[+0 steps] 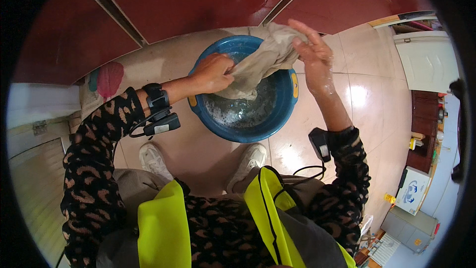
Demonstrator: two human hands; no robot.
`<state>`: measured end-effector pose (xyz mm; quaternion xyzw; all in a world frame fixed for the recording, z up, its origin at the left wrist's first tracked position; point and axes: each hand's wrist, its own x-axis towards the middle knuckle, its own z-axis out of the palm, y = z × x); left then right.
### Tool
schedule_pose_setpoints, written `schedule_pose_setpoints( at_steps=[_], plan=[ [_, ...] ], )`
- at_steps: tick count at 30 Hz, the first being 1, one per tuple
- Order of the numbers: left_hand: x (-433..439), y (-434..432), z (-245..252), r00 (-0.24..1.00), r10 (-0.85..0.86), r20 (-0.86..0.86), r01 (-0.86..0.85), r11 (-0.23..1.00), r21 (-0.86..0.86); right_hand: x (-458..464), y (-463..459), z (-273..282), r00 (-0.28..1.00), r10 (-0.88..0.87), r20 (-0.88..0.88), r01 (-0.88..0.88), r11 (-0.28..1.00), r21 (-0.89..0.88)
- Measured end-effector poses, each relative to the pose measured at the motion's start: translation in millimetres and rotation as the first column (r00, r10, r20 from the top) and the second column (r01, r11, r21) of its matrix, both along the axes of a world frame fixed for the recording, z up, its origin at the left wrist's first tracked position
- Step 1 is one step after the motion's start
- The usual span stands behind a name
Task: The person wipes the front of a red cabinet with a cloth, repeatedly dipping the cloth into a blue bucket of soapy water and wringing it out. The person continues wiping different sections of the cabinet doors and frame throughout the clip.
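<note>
A wet, greyish-beige cloth (pixel 260 61) stretches over a blue plastic basin (pixel 243 136) of sudsy water. My left hand (pixel 212 74) is closed in a fist around its lower left part, above the basin's left side. At the upper right, my right hand (pixel 316 57) has the raised end of the cloth between thumb and fingers, with the index finger stretched out. That hand looks wet. The lower edge of the cloth hangs close to the water; whether it touches the surface I cannot tell.
Dark red cabinet doors (pixel 193 3) rise just beyond the basin. My white shoes (pixel 254 156) stand on the tiled floor (pixel 327 119) at its near side. A pink cloth-like item (pixel 110 79) lies at left. A white box (pixel 412 190) stands far right.
</note>
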<state>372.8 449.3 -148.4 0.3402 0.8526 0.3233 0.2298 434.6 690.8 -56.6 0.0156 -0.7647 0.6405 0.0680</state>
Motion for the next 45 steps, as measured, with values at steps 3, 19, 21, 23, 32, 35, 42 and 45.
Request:
schedule_pose_setpoints(
  at_steps=[3, 19, 21, 23, 32, 35, 42, 45],
  plan=[
    [4.3, -12.6, -30.2, 0.988, -0.035, -0.15, 0.028, 0.998, -0.05, -8.8, 19.2, -75.4, 0.998, 0.063, -0.003, -0.061, 0.983, 0.172],
    [-13.8, -28.6, 63.8, 0.897, -0.06, -0.437, 0.168, 0.963, 0.212, 16.4, 38.5, -43.5, 0.94, 0.258, 0.221, -0.324, 0.486, 0.812],
    [-14.5, -35.1, 90.0, 0.926, -0.066, -0.373, 0.138, 0.976, 0.168, 14.6, 38.2, -16.2, 0.922, 0.206, 0.328, -0.387, 0.549, 0.741],
    [-16.3, -38.6, 106.3, 0.91, -0.071, -0.408, 0.162, 0.968, 0.193, 15.6, 39.0, 3.4, 0.922, 0.207, 0.327, -0.381, 0.633, 0.674],
    [-15.4, -27.9, 38.3, 0.929, -0.056, -0.366, 0.161, 0.951, 0.265, 11.1, 49.6, -35.8, 0.893, 0.134, 0.431, -0.425, 0.568, 0.705],
    [-4.8, -17.1, -4.0, 0.941, -0.229, -0.248, 0.196, 0.969, -0.15, 8.2, 42.5, -93.3, 0.817, 0.008, 0.577, -0.57, 0.17, 0.804],
    [-5.5, -20.9, -20.4, 0.946, -0.257, -0.2, 0.201, 0.944, -0.262, 32.8, -16.9, -194.3, 0.9, 0.222, 0.376, -0.389, 0.018, 0.921],
    [-12.1, -25.8, -14.9, 0.961, -0.228, -0.159, 0.179, 0.944, -0.276, 38.9, -43.9, -218.5, 0.777, 0.002, 0.63, -0.626, 0.116, 0.772]
  ],
)
